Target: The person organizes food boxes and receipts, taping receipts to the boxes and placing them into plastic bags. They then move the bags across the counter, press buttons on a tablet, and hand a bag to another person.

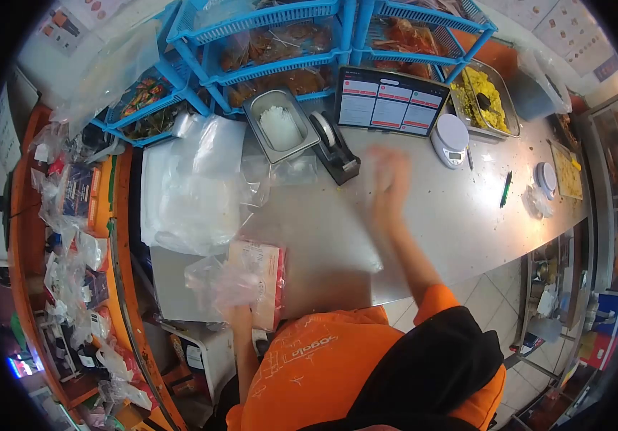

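My left hand is at the near left edge of the metal table, closed on a crumpled clear plastic bag whose film partly covers the fingers. Under and beside the bag lies a flat white-and-red packet. My right hand is raised over the middle of the table, smeared by motion, so its fingers do not show clearly. Nearest to it are a black tape dispenser and a tablet with a lit screen. A stack of clear plastic bags lies farther left.
Behind the table stand blue basket racks with packed food. A metal tub of white contents, a white scale, a tray of yellow food and a green pen are on the table. Orange shelving borders the left.
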### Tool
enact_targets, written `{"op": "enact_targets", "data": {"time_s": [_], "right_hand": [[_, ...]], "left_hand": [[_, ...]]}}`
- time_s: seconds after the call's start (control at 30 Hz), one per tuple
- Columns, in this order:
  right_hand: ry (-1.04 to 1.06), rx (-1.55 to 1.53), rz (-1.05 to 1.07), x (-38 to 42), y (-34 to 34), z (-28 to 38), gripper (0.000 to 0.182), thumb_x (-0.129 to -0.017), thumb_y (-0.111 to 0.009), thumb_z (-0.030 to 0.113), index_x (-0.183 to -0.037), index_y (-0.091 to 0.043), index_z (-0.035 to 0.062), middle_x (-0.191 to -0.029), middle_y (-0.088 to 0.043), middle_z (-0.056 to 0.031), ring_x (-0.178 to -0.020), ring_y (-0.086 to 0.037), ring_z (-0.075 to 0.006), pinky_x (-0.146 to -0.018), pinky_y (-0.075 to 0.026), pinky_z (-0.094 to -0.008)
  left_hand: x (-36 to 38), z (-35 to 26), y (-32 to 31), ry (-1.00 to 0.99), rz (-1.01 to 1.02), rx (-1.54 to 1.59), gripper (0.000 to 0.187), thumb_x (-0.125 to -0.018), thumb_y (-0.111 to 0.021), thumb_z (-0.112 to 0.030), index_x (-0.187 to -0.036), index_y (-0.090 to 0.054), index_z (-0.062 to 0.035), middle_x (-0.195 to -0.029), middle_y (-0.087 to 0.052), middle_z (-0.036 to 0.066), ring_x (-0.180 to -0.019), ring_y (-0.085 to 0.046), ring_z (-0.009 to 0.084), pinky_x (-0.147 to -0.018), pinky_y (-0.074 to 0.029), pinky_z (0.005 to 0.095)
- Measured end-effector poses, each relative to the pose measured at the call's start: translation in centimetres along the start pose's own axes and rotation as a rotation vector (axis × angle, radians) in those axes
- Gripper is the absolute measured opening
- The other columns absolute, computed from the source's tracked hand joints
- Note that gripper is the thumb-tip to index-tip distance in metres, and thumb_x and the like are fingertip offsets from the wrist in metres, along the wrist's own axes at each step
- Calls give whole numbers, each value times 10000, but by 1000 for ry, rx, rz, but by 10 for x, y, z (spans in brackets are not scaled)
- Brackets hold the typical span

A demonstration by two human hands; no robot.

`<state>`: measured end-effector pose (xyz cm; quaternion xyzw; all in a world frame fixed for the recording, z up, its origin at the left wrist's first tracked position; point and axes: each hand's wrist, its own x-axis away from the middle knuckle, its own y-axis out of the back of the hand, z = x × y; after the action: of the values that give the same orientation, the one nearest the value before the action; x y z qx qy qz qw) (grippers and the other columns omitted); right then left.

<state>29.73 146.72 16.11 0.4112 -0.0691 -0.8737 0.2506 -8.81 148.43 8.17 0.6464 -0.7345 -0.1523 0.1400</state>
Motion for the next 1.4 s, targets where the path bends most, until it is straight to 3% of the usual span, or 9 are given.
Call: {"op": "enact_targets", "data": {"time_s": [0.13, 0.2, 0.33, 0.4, 0.5, 0.7, 0.97, 1.33, 1.4], "right_hand": [[-33, 607, 240, -25, 31, -101, 422, -766, -512, 51, -1186, -500, 95, -1174, -556, -52, -1172, -386, -299, -1018, -204, -446], [55, 712, 504, -29, 34, -130, 506, -753, -519, 62, -1250, -437, 112, -1257, -497, -18, -1211, -350, -303, -1039, -154, -462], [56, 542, 300, -62, 35, -125, 545, -744, -523, 58, -1275, -415, 117, -1316, -455, -14, -1235, -322, -299, -1039, -157, -458], [73, 489, 57, -68, 33, -117, 527, -756, -516, 61, -1273, -425, 113, -1284, -495, -28, -1246, -317, -298, -1047, -153, -451], [-3, 458, 126, -50, 30, -118, 569, -716, -515, 33, -1274, -440, 112, -1218, -542, -29, -1220, -327, -293, -1039, -157, -442], [3, 416, 293, -32, 26, -123, 599, -683, -497, 19, -1274, -442, 103, -1171, -562, -35, -1205, -344, -302, -1040, -157, -445], [51, 376, 215, -48, 27, -118, 591, -655, -489, 12, -1238, -440, 96, -1337, -474, -9, -1250, -317, -319, -1041, -165, -448], [-74, 518, 317, -36, 29, -113, 849, -643, -535, 88, -1445, -269, 169, -1133, -541, -41, -1269, -310, -317, -1052, -141, -496], [-39, 651, 358, -21, 37, -108, 529, -762, -575, 169, -1273, -444, 120, -1084, -566, -58, -1223, -367, -313, -1036, -168, -496]], "left_hand": [[0, -11, -12, 85, -55, 294, 334, -823, -613, -87, -1140, -579, 12, -1104, -596, 84, -940, -557, 159, -822, -455, 295], [2, 6, -4, -42, 70, -35, 353, -867, -592, -158, -1183, -579, 0, -1141, -612, 104, -1000, -577, 212, -912, -437, 356], [7, 63, 14, 33, -46, -173, 411, -753, -495, 55, -1160, -557, 44, -1162, -579, 116, -1050, -553, 201, -875, -449, 312], [4, 31, 0, 175, -64, 327, 407, -759, -513, 48, -1165, -546, 62, -1175, -573, 122, -1076, -540, 215, -903, -437, 307], [2, -40, -12, 192, -37, 171, 356, -835, -659, -152, -1127, -581, 36, -1146, -578, 99, -1052, -528, 190, -918, -418, 336], [3, -31, -8, 189, 37, 178, 419, -779, -491, 56, -1196, -531, 61, -1210, -552, 122, -1112, -520, 213, -929, -419, 298], [-1, -18, -10, 133, -14, 239, 427, -789, -475, 49, -1215, -515, 58, -1212, -542, 124, -1126, -504, 218, -975, -382, 300], [6, -46, -7, 140, 129, 116, 436, -755, -539, -46, -1186, -536, 25, -1170, -559, 133, -1095, -512, 249, -959, -383, 343], [4, -46, -8, 123, 162, 148, 447, -750, -560, -75, -1187, -538, 14, -1164, -561, 137, -1090, -514, 256, -952, -386, 352]]}}
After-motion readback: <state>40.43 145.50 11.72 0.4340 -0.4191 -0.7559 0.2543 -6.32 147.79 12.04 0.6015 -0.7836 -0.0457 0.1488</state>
